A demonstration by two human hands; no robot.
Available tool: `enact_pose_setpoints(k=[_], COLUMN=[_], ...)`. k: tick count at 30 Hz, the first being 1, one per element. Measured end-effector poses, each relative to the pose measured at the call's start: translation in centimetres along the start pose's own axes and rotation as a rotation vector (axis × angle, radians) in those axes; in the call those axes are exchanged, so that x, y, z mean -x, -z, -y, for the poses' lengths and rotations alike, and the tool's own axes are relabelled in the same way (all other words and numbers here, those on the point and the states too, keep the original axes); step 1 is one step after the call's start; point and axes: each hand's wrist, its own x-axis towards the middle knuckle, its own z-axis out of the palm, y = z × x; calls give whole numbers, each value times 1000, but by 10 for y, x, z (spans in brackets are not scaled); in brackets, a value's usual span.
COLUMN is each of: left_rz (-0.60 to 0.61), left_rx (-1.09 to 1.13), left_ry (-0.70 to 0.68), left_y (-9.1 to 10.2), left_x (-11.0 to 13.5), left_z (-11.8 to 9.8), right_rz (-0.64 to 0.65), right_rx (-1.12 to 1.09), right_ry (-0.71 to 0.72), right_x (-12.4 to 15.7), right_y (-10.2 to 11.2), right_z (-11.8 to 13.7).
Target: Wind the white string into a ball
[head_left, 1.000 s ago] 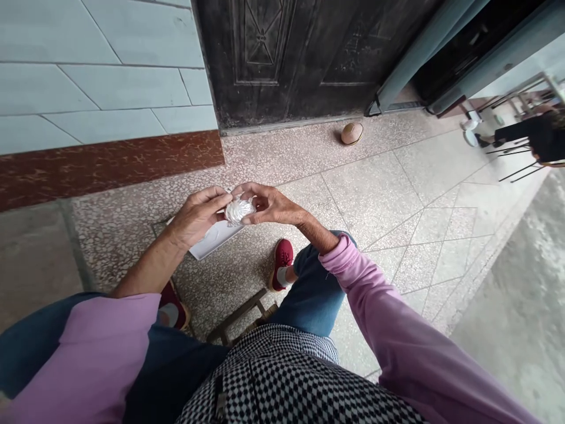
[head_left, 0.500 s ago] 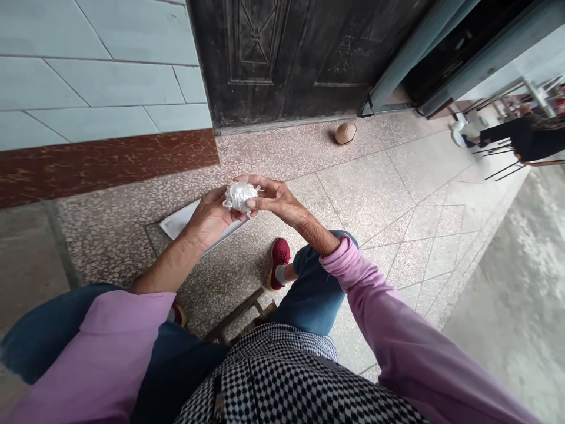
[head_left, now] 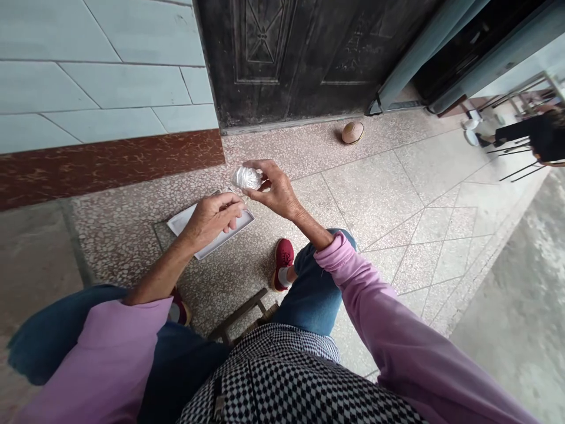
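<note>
My right hand (head_left: pixel 276 188) grips a ball of shiny white string (head_left: pixel 247 177) between thumb and fingers, raised over the floor. Lower and to the left is my left hand (head_left: pixel 216 218), apart from the ball. Its fingers are bent with the tips drawn together, and whatever they pinch, perhaps a strand, is too fine to make out. Beneath the left hand a shallow white tray (head_left: pixel 225 237) lies on the speckled floor, partly covered by that hand.
A dark panelled door (head_left: pixel 300 65) and a tiled wall (head_left: pixel 128 85) stand ahead. A pinkish domed object (head_left: pixel 352 133) sits near the door. My red shoe (head_left: pixel 283 259) and a wooden stool (head_left: pixel 242 315) are below. At far right a person in dark clothes (head_left: pixel 521 131) is partly visible by a chair.
My left hand has come off the string ball and moved down, its fingers curling in. My right hand has lifted the ball slightly up and away, uncovering more of the tray.
</note>
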Motion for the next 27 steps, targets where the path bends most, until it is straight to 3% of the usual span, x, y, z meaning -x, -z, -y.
enact_pose_setpoints(k=[6,10,15,22,27], left_rz=[32,86,-36,-78,28], left_rx=[-128,-167,-189,-281,-168], left_ry=[-56,-4,-70,-47,-85], left_y=[17,24,29,22,22], left_x=[-5,-8,-8,-13,-21], left_z=[-5,-8,-10,-6,-3], right_rz=[194,224,229,339,529], right_rx=[157,129,20,90,-174], right_ry=[26,44,-26,-4,-114], right_x=[3,1,-3,0,3], right_y=[5,2,-2,-5,-2], right_z=[-2,-17,-30,-10,-15])
